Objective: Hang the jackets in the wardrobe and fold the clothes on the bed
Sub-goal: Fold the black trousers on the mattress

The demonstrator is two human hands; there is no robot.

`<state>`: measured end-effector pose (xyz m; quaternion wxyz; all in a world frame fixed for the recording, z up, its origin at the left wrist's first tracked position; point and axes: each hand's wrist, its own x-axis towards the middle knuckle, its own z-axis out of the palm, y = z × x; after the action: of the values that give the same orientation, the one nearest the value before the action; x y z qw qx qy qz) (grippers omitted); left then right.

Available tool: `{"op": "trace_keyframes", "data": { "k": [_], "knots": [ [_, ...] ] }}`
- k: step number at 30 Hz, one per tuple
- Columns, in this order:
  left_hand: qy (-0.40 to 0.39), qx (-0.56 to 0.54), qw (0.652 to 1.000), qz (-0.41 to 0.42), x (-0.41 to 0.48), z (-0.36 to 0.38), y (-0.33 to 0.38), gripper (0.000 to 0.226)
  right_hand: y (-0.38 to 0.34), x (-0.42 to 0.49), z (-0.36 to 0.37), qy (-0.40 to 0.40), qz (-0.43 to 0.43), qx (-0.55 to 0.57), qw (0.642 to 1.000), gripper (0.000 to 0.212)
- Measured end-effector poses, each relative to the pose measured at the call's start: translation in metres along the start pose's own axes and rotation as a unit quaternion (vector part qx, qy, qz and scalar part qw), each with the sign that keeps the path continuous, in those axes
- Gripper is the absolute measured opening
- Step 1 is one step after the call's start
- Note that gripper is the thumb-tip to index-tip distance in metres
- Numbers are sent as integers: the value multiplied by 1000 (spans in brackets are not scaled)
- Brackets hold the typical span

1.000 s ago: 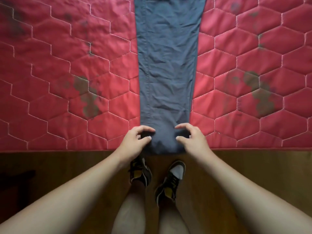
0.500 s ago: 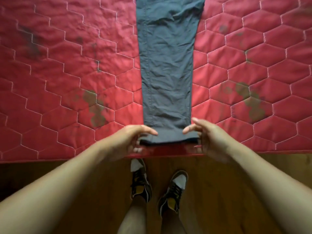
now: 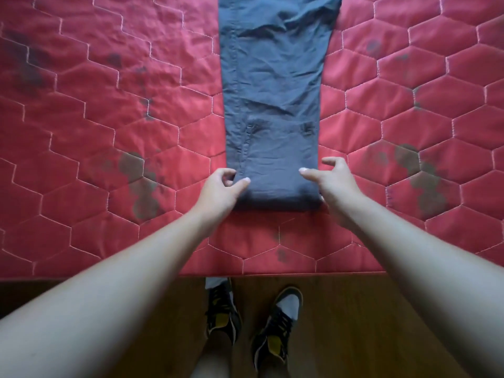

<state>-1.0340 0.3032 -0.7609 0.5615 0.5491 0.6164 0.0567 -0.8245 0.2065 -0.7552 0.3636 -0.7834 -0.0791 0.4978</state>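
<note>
Grey-blue trousers [image 3: 272,77] lie lengthwise on the red quilted mattress [image 3: 109,132], running away from me. Their near end is doubled over into a thick fold [image 3: 275,195], and the turned-back edge lies across the leg a little farther up. My left hand [image 3: 218,189] pinches the fold's left edge, thumb on top of the cloth and fingers curled beside it. My right hand [image 3: 335,184] holds the right edge, thumb lying on the fabric, forefinger lifted off it, a lower fingertip tucked at the fold.
The mattress's near edge [image 3: 300,272] runs across the lower frame, with a wooden floor [image 3: 354,323] below it. My two feet in dark shoes [image 3: 253,328] stand close to the bed. Dark stains mark the quilt on both sides of the trousers.
Both hands lifted the trousers' near end off the mattress edge and carried it away from me, doubling it over the leg. The hands now sit at the new fold, farther onto the bed.
</note>
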Motion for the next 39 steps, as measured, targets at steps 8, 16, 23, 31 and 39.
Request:
{"op": "trace_keyframes", "data": {
  "k": [8, 16, 23, 31, 39],
  "knots": [
    [-126, -144, 982, -5, 5, -9, 10, 23, -24, 7, 11, -80, -153, -68, 983, 10],
    [-213, -129, 969, 5, -13, -17, -3, 26, 10, -5, -14, -188, -52, -132, 972, 14],
    [-99, -197, 970, 105, 73, -43, 115, 9, -115, 54, -2, -130, -164, 123, 970, 41],
    [-162, -109, 977, -83, 65, -36, 47, 7, -47, 66, -8, -54, -35, -71, 995, 15],
    [-110, -77, 991, -17, 57, -19, 33, 15, -42, 57, -1, 3, -108, -242, 964, 8]
  ]
}}
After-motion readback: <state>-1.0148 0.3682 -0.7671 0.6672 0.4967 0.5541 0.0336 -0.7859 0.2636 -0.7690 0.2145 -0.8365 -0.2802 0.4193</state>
